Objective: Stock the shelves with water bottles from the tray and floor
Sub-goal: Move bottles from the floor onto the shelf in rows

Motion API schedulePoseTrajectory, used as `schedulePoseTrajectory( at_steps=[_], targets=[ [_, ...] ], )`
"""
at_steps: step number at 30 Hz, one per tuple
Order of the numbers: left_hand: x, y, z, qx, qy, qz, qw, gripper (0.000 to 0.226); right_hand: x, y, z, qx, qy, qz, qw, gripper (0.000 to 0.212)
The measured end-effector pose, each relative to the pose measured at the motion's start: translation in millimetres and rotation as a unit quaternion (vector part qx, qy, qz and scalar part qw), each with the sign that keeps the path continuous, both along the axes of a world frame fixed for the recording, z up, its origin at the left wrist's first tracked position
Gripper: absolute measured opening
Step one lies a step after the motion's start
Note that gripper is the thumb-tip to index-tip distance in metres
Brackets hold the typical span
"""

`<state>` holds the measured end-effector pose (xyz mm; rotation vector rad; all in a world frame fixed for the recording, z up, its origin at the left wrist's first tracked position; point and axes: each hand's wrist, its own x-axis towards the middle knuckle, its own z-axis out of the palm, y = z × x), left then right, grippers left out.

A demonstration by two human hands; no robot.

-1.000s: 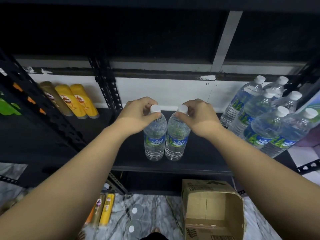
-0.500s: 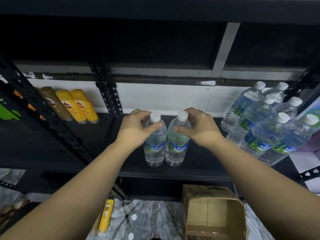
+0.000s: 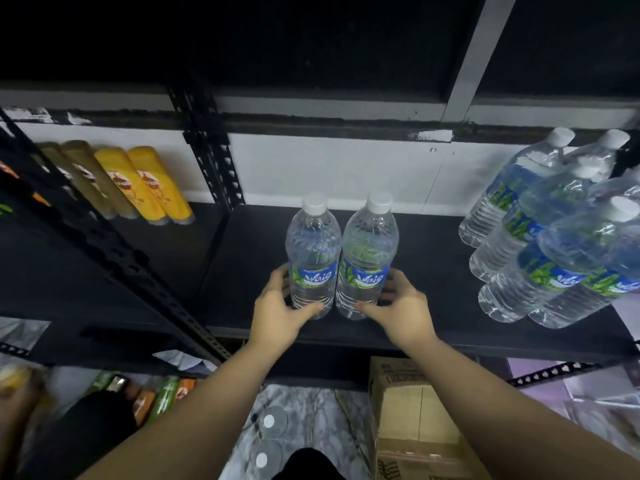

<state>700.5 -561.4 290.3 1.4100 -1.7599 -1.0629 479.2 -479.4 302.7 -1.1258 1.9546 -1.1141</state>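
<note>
Two clear water bottles with white caps and blue-green labels stand upright and touching on the black shelf [image 3: 433, 271]. My left hand [image 3: 277, 313] curls round the base of the left bottle [image 3: 311, 244], thumb in front and fingers behind. In the same way, my right hand [image 3: 401, 313] wraps the base of the right bottle [image 3: 369, 244]. A group of several larger water bottles [image 3: 540, 230] stands at the shelf's right end. On the marble floor below, two more water bottles [image 3: 269, 421] show mainly as white caps.
An open cardboard box [image 3: 415, 427] sits on the floor under the shelf's right half. Yellow and tan bottles [image 3: 149, 185] stand on the neighbouring shelf to the left, past a black perforated post [image 3: 211, 150]. Coloured bottles [image 3: 166, 396] lie low at the left.
Both hands slid down from the caps and necks of the two bottles to their bases. The bottles stand further back on the shelf, and my view moved closer.
</note>
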Motion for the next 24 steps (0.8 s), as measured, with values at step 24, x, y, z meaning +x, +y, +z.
schedulePoseTrajectory(
  at_steps=[24],
  targets=[
    [-7, -107, -43, -0.055, 0.072, -0.014, 0.996, 0.073, 3, -106, -43, -0.118, 0.007, -0.012, 0.993, 0.066]
  ],
)
